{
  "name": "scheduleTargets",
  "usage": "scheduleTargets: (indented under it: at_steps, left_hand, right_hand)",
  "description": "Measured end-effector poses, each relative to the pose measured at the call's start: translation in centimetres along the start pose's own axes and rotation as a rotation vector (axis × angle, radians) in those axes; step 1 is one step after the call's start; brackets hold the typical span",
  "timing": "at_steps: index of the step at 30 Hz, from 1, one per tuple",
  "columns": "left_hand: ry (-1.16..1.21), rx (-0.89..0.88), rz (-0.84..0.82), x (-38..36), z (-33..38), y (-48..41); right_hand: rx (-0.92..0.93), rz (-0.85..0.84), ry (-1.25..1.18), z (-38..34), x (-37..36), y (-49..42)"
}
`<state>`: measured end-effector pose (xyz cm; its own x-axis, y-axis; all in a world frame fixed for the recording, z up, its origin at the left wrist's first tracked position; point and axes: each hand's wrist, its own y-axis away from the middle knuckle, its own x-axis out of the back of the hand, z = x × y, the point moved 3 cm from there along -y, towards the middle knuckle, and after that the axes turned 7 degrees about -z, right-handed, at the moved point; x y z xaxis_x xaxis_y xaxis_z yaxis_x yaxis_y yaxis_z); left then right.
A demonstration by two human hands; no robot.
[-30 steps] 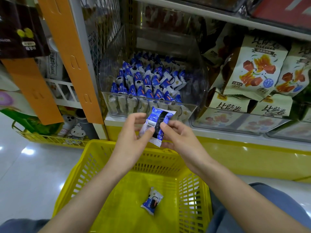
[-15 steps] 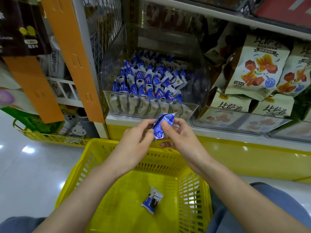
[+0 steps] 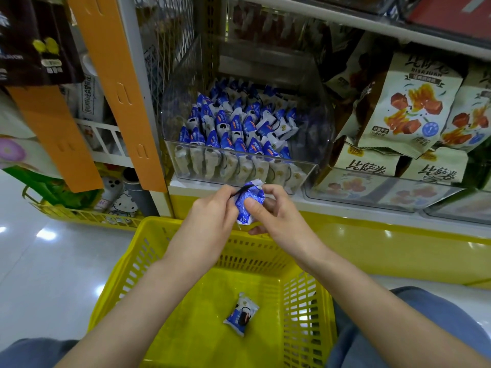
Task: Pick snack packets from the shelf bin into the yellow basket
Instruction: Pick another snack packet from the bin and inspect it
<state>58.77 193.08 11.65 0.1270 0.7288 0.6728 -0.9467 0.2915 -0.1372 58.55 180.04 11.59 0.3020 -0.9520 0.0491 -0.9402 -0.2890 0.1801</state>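
Well, crumpled glossy packet (image 3: 248,195) (blue)

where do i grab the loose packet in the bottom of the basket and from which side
Come straight down from above: the walls of the yellow basket shut off the sides. The loose packet lies flat on the floor, alone, so probably pinch across its two long edges at the puffed middle.

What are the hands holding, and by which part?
One blue snack packet: the left hand pinches its upper edge, the right hand grips its right side, thumb on the front.
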Motion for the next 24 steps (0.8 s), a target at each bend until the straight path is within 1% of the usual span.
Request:
scheduleTargets:
  at_steps: [5, 13, 15, 18, 20, 24]
  left_hand:
    - [-0.064, -0.093, 0.054, 0.5, 0.8, 0.3]
    - [-0.15, -0.127, 0.073, 0.9, 0.8, 0.2]
    - [-0.135, -0.125, 0.08, 0.8, 0.7, 0.1]
    - [-0.011, -0.072, 0.104, 0.7, 0.2, -0.1]
    - [0.049, -0.058, 0.102, 0.6, 0.1, -0.2]
    - [0.151, -0.061, -0.018, -0.2, 0.2, -0.2]
  right_hand:
    - [-0.006, -0.096, 0.047, -0.2, -0.1, 0.0]
    - [-0.008, -0.171, 0.108, -0.1, -0.3, 0.3]
    - [0.002, -0.175, 0.121, -0.1, -0.3, 0.3]
    - [0.012, -0.158, 0.126, 0.0, -0.3, 0.3]
    - [0.017, -0.118, 0.134, 0.1, -0.3, 0.2]
    - [0.019, 0.03, 0.02, 0.3, 0.5, -0.1]
